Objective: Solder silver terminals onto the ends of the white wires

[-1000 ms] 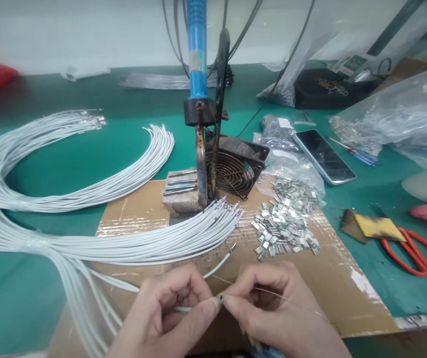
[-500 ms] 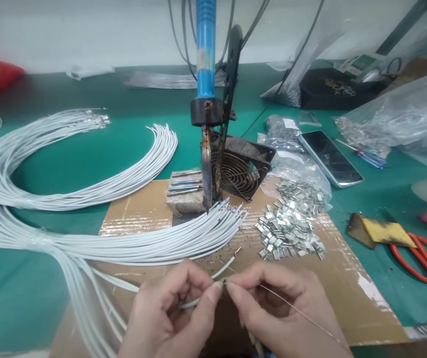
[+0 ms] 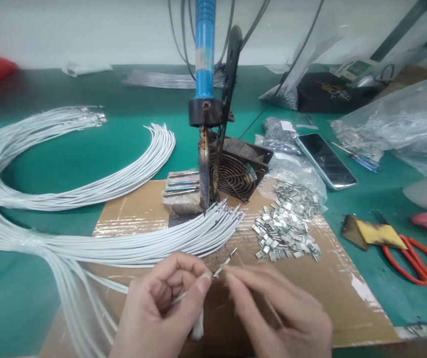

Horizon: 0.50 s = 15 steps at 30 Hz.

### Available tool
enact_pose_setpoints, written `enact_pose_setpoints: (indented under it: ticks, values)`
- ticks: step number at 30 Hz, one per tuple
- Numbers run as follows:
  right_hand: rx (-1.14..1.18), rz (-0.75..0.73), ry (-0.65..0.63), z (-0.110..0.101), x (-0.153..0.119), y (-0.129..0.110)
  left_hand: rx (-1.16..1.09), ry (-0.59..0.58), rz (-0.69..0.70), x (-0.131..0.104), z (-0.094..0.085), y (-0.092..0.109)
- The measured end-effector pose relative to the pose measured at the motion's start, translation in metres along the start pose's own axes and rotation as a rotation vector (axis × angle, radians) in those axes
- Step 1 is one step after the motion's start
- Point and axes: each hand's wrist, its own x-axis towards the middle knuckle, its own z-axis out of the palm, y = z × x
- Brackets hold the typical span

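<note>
My left hand (image 3: 164,303) pinches a white cable (image 3: 217,271) between thumb and forefinger, close to its end. The bared tip of that cable points up and to the right, past my fingertips. Just right of it is my right hand (image 3: 276,308), smeared by motion, with thumb and forefinger close together. A thin wire (image 3: 273,312), perhaps solder, shows faintly across this hand. Behind both hands, a bundle of white cables (image 3: 131,248) lies with its stripped ends near the tip of a blue-handled soldering iron (image 3: 205,74), held upright in a stand.
A pile of small metal connectors (image 3: 286,223) lies on the cardboard (image 3: 332,288). Behind the iron stands a dusty fan (image 3: 235,174). To the right are a phone (image 3: 327,160), a small screwdriver (image 3: 362,160), orange-handled scissors (image 3: 410,263) and plastic bags (image 3: 403,119).
My right hand has moved slightly away from my left fingertips and blurred. The thin wire shows less plainly, and the pinched cable's end now shows between the hands. The view has shifted slightly.
</note>
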Motion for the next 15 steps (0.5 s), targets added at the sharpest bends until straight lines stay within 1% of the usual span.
enact_pose_setpoints:
  ticks: [2,4,6,9,12,15]
  values:
    - [-0.266,0.049,-0.017,-0.023,0.012,0.01,0.012,0.022,0.003,0.003,0.003,0.0]
    - [-0.409,0.089,0.01,-0.042,0.021,0.019,0.02,0.04,0.02,0.005,0.004,0.001]
    - [-0.49,0.097,0.027,-0.051,0.025,0.027,0.025,0.044,0.037,0.006,0.005,0.001]
    - [-0.552,0.056,0.009,-0.049,0.022,0.033,0.043,0.021,0.055,0.009,0.003,0.001]
    - [-0.527,0.005,-0.041,-0.04,0.014,0.033,0.058,-0.012,0.05,0.011,0.002,0.0]
    - [-0.471,-0.027,-0.08,-0.034,0.007,0.028,0.041,0.036,0.045,0.009,0.005,0.002]
